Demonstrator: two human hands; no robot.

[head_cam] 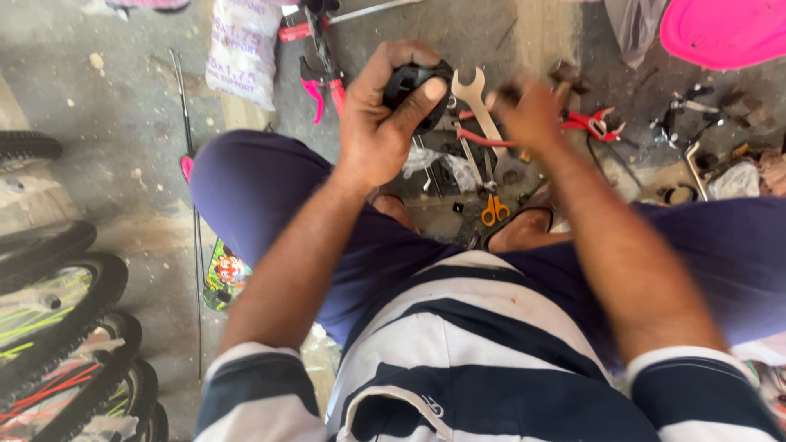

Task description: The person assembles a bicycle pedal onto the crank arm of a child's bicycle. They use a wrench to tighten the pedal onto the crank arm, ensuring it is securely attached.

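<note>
Black round part sat in my left hand, fingers curled tight over it and the thumb pressed across its face, held up above my knees at the middle of the scene. Nearest me were my striped shirt and dark blue shorts. Bicycle tyres lay stacked at the near left. Between my feet I saw orange-handled scissors on the concrete floor. My right hand was raised just right of the left one; it was blurred, its fingers bent inward, and I could not tell whether it gripped anything. Just beyond the two hands lay a flat spanner, with red-handled pliers to the right. Farther off, a white sack stood at the far left and a pink plastic piece at the far right.
</note>
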